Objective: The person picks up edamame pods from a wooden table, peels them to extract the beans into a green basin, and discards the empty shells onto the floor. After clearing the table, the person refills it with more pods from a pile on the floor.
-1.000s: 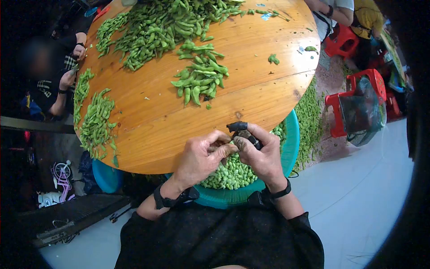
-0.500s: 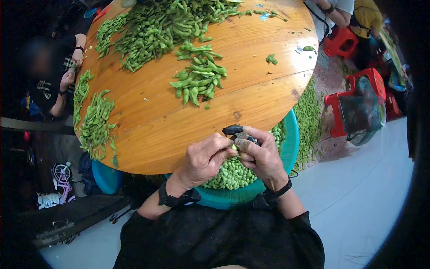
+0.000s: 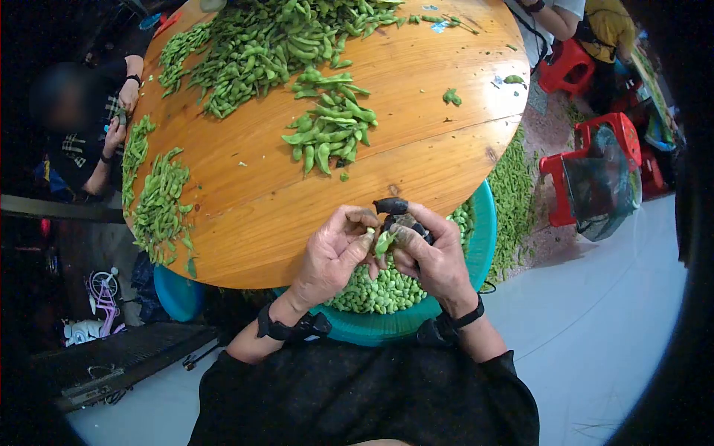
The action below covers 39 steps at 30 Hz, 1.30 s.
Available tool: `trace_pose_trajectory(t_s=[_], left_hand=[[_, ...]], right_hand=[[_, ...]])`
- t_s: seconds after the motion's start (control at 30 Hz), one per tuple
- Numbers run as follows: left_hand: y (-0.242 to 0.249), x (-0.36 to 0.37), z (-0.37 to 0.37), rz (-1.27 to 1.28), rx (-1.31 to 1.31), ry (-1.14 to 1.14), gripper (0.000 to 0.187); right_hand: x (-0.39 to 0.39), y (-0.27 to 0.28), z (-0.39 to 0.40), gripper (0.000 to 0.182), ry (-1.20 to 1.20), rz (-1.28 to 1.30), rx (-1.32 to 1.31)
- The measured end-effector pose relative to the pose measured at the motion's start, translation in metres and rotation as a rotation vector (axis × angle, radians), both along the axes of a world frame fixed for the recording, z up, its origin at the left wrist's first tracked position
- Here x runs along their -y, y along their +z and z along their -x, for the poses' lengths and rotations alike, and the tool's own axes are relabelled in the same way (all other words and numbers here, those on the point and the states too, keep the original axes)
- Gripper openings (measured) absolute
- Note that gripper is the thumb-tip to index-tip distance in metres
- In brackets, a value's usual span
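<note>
My right hand (image 3: 431, 256) pinches a green pod (image 3: 384, 242) between thumb and fingers, with black coverings (image 3: 391, 206) on some fingertips. Close beside it, my left hand (image 3: 338, 249) has thumb and fingers pressed on a small pale green bean (image 3: 370, 232). Both hands are over a teal basin (image 3: 357, 327) of shelled beans (image 3: 385, 291), near the wooden table's edge. A small pile of pods (image 3: 331, 126) lies on the table in front of them.
A large heap of pods (image 3: 260, 52) covers the far part of the wooden table (image 3: 424, 149). More pods (image 3: 162, 201) lie at the left edge, near a seated person (image 3: 82, 134). Red stools (image 3: 621, 137), a mesh bag (image 3: 599, 182) and floor husks (image 3: 512, 201) are at right.
My hands have shifted slightly apart; the green pod now shows between them and a bean is visible at my left fingertips. The person at left has moved their hands slightly.
</note>
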<state>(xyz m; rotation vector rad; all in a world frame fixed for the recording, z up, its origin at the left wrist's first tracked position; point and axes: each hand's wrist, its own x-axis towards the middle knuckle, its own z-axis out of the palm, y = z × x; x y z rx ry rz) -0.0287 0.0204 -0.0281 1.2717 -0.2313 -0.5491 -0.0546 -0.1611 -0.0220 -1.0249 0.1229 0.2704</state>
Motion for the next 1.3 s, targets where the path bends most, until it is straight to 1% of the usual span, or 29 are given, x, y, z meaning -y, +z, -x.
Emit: trace_pose_trajectory(t_s=[0.03,0.07,0.1,0.13,0.2,0.27,0.3,0.37,0.5,0.53,0.57,0.6,0.67,0.7,0.77,0.8,0.83,0.9,0.97,1.0,1.03,1.07,1.1,1.13,1.2,1.23,1.27,1.3], left_hand=[[0.001,0.002,0.000,0.078,-0.087,0.013,0.022],[0.001,0.003,0.000,0.156,-0.173,0.025,0.021],[0.001,0.003,0.000,0.156,-0.172,0.025,0.021],[0.000,0.003,0.000,0.133,-0.183,-0.006,0.021],[0.002,0.002,0.001,0.109,-0.194,-0.035,0.021],[0.007,0.005,0.003,-0.010,-0.182,-0.029,0.022],[0.007,0.005,0.004,-0.010,-0.181,-0.029,0.022],[0.008,0.006,0.005,-0.079,-0.117,0.058,0.020],[0.007,0.007,0.005,-0.080,-0.143,0.055,0.020],[0.006,0.005,0.004,0.006,-0.198,0.039,0.018],[0.005,0.004,0.003,0.092,-0.254,0.023,0.016],[0.004,0.003,0.002,0.091,-0.255,0.022,0.016],[0.002,-0.001,-0.002,0.255,-0.374,-0.043,0.014],[0.002,-0.002,-0.003,0.254,-0.374,-0.043,0.014],[0.003,-0.005,-0.005,0.351,-0.495,-0.101,0.013],[0.003,-0.005,-0.005,0.351,-0.495,-0.101,0.013],[0.003,-0.005,-0.005,0.319,-0.464,-0.116,0.013],[0.004,-0.005,-0.004,0.287,-0.432,-0.130,0.012],[0.008,-0.001,0.000,0.039,-0.239,-0.087,0.013],[0.010,0.001,0.004,0.039,-0.235,-0.085,0.013],[0.011,0.004,0.008,-0.057,-0.153,-0.046,0.015],[0.013,0.005,0.011,-0.155,-0.072,-0.004,0.017],[0.016,0.003,0.011,-0.202,-0.062,-0.039,0.019],[0.018,0.001,0.010,-0.204,-0.057,-0.035,0.019],[0.025,-0.005,0.006,-0.382,0.007,-0.264,0.019],[0.029,-0.013,0.003,-0.422,0.110,-0.380,0.015],[0.032,-0.017,0.000,-0.425,0.114,-0.373,0.015],[0.033,-0.020,-0.002,-0.392,0.430,-0.443,0.014]], right_hand=[[-0.001,0.002,0.000,0.030,0.001,0.000,0.001],[-0.002,0.003,0.000,0.030,-0.031,0.144,0.065],[-0.003,0.004,0.000,0.030,-0.064,0.288,0.129],[-0.003,0.002,0.001,0.030,-0.064,0.289,0.131],[-0.005,-0.003,0.001,0.031,-0.143,0.447,0.245],[-0.005,-0.002,0.001,0.031,-0.134,0.430,0.216],[-0.004,-0.001,0.001,0.032,-0.127,0.413,0.186],[-0.004,0.003,0.001,0.032,-0.107,0.417,0.193],[-0.002,0.007,0.002,0.032,-0.058,0.374,0.187],[0.000,0.005,0.002,0.032,-0.059,0.373,0.185],[0.002,0.003,0.001,0.032,-0.048,0.427,0.265],[0.004,0.001,0.001,0.033,-0.035,0.482,0.345],[0.005,0.000,0.000,0.033,-0.029,0.503,0.366],[0.006,0.000,0.000,0.033,-0.023,0.525,0.390],[0.005,0.003,0.000,0.032,-0.011,0.497,0.354],[0.004,0.004,0.000,0.032,0.002,0.469,0.318],[0.003,0.005,0.001,0.032,0.002,0.469,0.318],[0.002,0.006,0.002,0.031,-0.022,0.385,0.245],[0.000,0.003,0.003,0.031,-0.045,0.406,0.234],[-0.001,0.002,0.004,0.030,-0.068,0.426,0.225],[-0.001,0.002,0.003,0.030,-0.066,0.425,0.231],[-0.001,0.003,0.004,0.030,-0.099,0.530,0.330],[-0.001,0.003,0.004,0.029,-0.133,0.634,0.429],[0.003,0.004,0.005,0.029,-0.131,0.632,0.435],[0.023,0.013,0.011,0.028,-0.213,0.743,0.409],[0.039,0.020,0.016,0.027,-0.250,0.791,0.405],[0.060,0.026,0.022,0.027,-0.287,0.840,0.400],[0.085,0.029,0.030,0.026,-0.365,0.920,0.284]])
